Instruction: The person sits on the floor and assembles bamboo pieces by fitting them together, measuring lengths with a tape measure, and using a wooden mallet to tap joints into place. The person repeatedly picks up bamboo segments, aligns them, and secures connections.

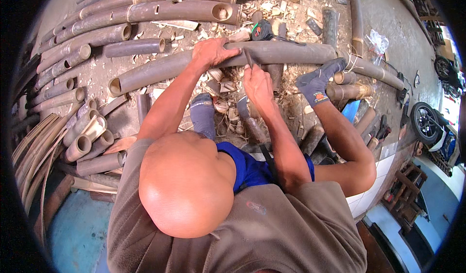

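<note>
While a long bamboo pole (272, 53) lay across the chip-strewn floor (102, 76), the person's left hand (211, 52) pressed down over it, fingers wrapped on top. A socked foot (318, 81) braced its far end. The right hand (257, 83) was closed around a thin metal tool (248, 58) touching the pole just beside the left fingers. If the tool slipped on the round surface, it would likely have struck that hand.
</note>
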The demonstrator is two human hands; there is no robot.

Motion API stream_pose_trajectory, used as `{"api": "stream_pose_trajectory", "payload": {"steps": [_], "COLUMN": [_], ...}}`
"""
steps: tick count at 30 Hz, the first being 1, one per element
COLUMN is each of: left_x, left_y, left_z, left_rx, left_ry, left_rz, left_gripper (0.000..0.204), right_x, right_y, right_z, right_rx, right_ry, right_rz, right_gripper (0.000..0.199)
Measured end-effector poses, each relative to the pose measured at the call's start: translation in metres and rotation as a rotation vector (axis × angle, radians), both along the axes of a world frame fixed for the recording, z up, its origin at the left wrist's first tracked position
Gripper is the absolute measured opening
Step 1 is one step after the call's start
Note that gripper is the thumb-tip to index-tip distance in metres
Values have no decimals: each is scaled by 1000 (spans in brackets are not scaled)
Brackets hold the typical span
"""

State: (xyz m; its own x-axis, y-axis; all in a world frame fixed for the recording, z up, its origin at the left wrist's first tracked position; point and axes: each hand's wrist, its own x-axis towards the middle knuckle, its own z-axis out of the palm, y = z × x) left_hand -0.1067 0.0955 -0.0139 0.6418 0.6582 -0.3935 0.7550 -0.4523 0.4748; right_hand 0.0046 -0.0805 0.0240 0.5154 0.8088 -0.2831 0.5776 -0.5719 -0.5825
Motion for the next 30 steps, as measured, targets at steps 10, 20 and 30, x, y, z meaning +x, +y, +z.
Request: {"api": "stream_pose_trajectory", "payload": {"steps": [10, 20, 30], "left_x": [-1, -2, -15], "left_y": [-3, -5, -29], "left_z": [0, -3, -4], "left_rx": [-31, 19, 388], "left_ry": [32, 12, -49], "left_rz": [-5, -15, -226], "left_gripper": [86, 81, 88], "right_x": [-2, -5, -1], "right_y": [-30, -5, -112], "right_z": [1, -2, -35], "right_rx": [-158, -33, -165], "right_ry": [0, -24, -145], "right_rz": [114, 1, -37], "right_gripper": [39, 39, 52]}}
